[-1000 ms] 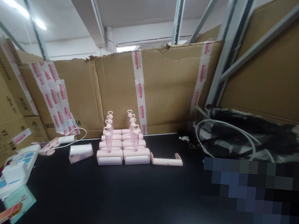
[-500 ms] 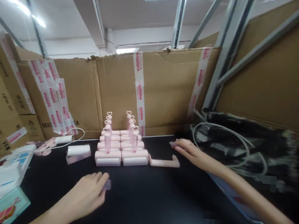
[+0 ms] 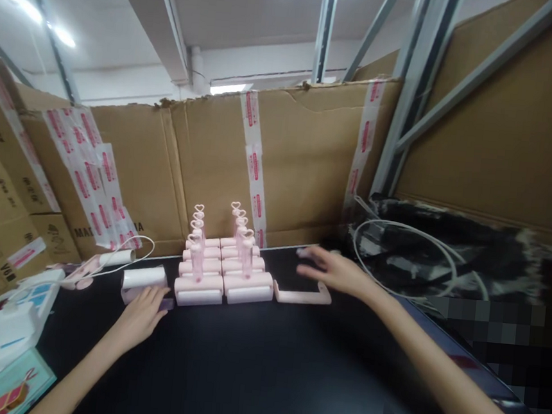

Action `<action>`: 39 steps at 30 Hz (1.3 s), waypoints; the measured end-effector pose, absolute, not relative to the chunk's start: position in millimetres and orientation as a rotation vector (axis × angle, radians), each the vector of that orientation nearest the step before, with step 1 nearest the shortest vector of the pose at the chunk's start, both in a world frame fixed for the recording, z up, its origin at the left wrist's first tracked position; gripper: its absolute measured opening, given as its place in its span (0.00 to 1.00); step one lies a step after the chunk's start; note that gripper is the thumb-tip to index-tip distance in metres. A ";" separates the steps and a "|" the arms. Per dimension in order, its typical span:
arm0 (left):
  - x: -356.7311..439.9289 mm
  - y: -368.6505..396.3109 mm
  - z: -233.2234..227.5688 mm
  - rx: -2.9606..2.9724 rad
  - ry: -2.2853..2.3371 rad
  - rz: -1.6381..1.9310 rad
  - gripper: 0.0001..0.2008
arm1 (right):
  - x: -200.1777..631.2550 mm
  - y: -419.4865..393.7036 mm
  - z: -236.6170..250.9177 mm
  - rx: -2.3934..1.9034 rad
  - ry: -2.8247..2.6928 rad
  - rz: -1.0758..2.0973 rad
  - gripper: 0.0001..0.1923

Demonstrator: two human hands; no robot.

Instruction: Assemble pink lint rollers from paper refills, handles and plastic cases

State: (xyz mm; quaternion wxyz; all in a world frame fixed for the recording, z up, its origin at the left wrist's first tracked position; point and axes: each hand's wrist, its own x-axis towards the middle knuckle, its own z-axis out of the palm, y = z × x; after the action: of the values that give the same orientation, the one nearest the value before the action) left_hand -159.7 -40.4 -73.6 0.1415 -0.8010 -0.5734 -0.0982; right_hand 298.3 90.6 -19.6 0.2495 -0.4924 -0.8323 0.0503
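Observation:
My left hand (image 3: 144, 311) is closed around a small translucent plastic piece (image 3: 167, 304), its end sticking out past the fingers. That hand is right at the white roll (image 3: 144, 277) in a pinkish holder, overlapping its lower part. At the fingertips of my right hand (image 3: 331, 270) is a small pale translucent piece (image 3: 301, 252), blurred. This hand hovers just behind a pink U-shaped roller frame (image 3: 303, 296) lying on the table. Between the hands, pink lint rollers (image 3: 248, 288) with upright heart-topped clear handles (image 3: 198, 261) stand in two columns.
A power strip (image 3: 14, 326) with a white plug, a teal box (image 3: 24, 372) and a pink roller with white roll (image 3: 117, 257) lie at left. A white cable (image 3: 404, 225) loops over black plastic at right. Cardboard (image 3: 304, 158) walls the back of the black table (image 3: 242, 371).
My left hand has moved away from me and left, to the white roll, with its translucent piece. My right hand has shifted slightly left, behind the U-shaped frame.

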 end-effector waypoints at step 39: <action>-9.0 -66.8 -11.9 -2.615 -1.506 -0.224 0.04 | 210.5 -24.1 36.5 -0.166 -1.369 1.263 0.28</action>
State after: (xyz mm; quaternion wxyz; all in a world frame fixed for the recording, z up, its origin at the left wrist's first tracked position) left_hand -9.0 -66.8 -11.9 0.0577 -0.8629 -0.4967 -0.0738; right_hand 210.5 -24.1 36.5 0.5939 -0.0712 -0.5891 0.5433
